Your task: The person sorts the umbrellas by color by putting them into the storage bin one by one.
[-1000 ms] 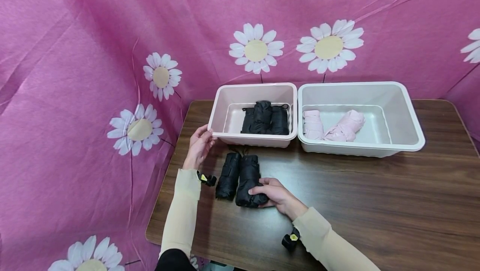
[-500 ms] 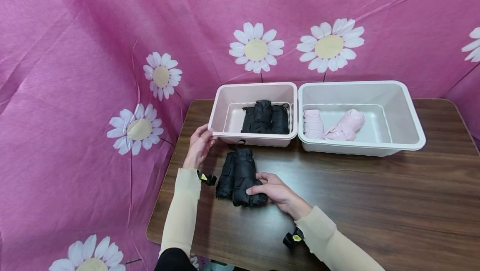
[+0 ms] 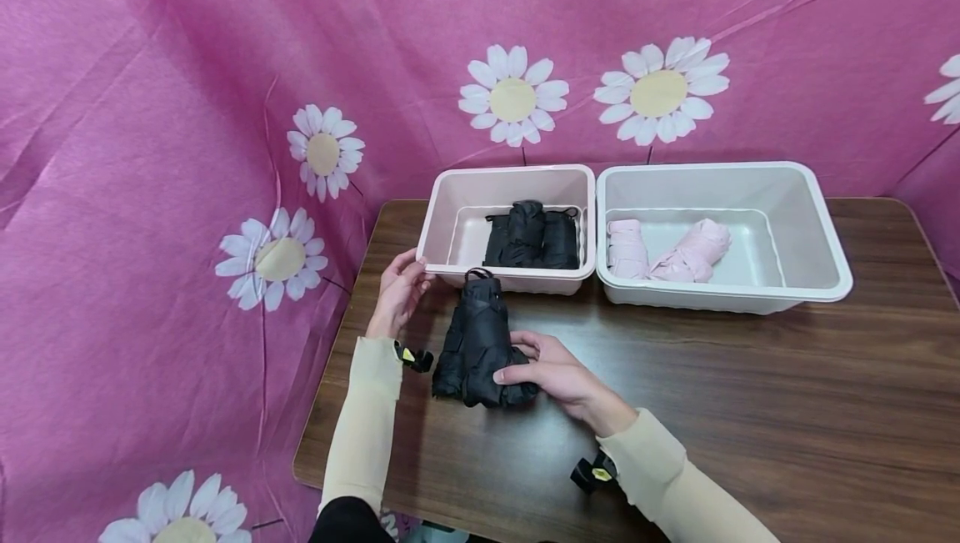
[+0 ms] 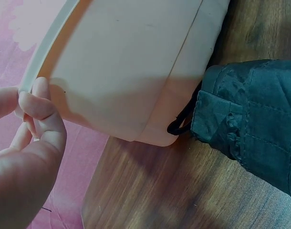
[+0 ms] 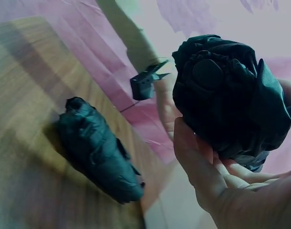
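My right hand [image 3: 566, 376] grips the lower end of a folded black umbrella [image 3: 486, 343], tilted up with its wrist loop towards the light pink bin [image 3: 510, 280]. In the right wrist view its round end [image 5: 207, 74] faces the camera, thumb and fingers around it. A second folded black umbrella [image 3: 448, 368] lies on the table just left of it, partly covered in the head view and separate in the right wrist view. With thumb and fingers, my left hand [image 3: 397, 293] pinches the pink bin's front left corner rim [image 4: 31, 71]. Several black umbrellas [image 3: 527, 234] lie inside that bin.
A larger white bin [image 3: 813, 276] stands right beside the pink one, with two light pink wrapped bundles [image 3: 693, 251] at its left side. Both bins are at the back of the brown wooden table [image 3: 750, 393], against a pink flowered cloth [image 3: 405, 42].
My right hand has raised the umbrella's looped end, shifting it slightly left and towards the pink bin, over the second umbrella. The left hand has stayed on the rim.
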The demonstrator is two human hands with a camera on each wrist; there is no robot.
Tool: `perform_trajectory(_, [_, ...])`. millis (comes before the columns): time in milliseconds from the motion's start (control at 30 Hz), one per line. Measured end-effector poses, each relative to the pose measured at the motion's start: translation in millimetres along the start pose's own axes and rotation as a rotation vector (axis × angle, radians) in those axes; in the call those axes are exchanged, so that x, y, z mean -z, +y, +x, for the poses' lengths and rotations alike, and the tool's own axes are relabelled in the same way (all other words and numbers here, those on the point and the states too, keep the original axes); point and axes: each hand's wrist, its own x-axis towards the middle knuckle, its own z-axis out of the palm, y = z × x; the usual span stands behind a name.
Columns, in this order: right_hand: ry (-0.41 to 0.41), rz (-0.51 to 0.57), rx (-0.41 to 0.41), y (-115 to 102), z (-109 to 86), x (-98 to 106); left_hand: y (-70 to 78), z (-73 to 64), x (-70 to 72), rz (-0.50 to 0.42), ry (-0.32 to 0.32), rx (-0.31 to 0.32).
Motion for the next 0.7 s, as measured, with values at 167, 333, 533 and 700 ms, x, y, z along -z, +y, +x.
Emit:
perform_trajectory(167, [0.015,0.001,0.049,-12,-3.9,4,-0.1,0.5,0.3,0.021,0.003,0.005])
perform_trajectory(333, [0.033,-0.013,0.102,-23,-5.0,12,-0.8,0.5,0.8,0.023,-0.012,0.002])
perform_trajectory(533, [0.076,-0.054,0.134,-39,-5.5,24,-1.8,1.4,0.9,0.009,-0.023,-0.003])
perform_trajectory(700, [0.121,-0.073,0.128,-55,-7.1,34,-2.0,2.5,1.3,0.01,-0.028,-0.004])
